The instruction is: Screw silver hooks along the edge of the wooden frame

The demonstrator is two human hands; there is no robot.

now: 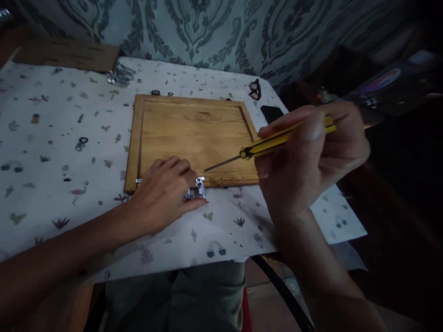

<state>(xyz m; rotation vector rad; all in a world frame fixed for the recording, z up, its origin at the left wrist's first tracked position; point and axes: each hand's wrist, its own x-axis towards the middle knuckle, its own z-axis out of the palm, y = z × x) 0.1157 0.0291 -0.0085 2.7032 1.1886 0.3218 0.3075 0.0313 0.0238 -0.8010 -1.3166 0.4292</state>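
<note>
A framed wooden panel, like a small cabinet door, lies flat on the table. At its near edge my left hand is closed around a shiny metal hinge, thumb below and fingers resting over the wood. Part of the hinge is hidden by those fingers. My right hand grips a screwdriver by its yellow and black handle. The thin shaft points left and down, its tip a little above the hinge and apart from it. Small dark holes run along the panel's near edge, right of the hinge.
A patterned white cloth covers the table. Several metal hinges are heaped beside a cardboard piece at the back left. Eyeglasses and a dark flat object lie at the right. A patterned wall stands behind.
</note>
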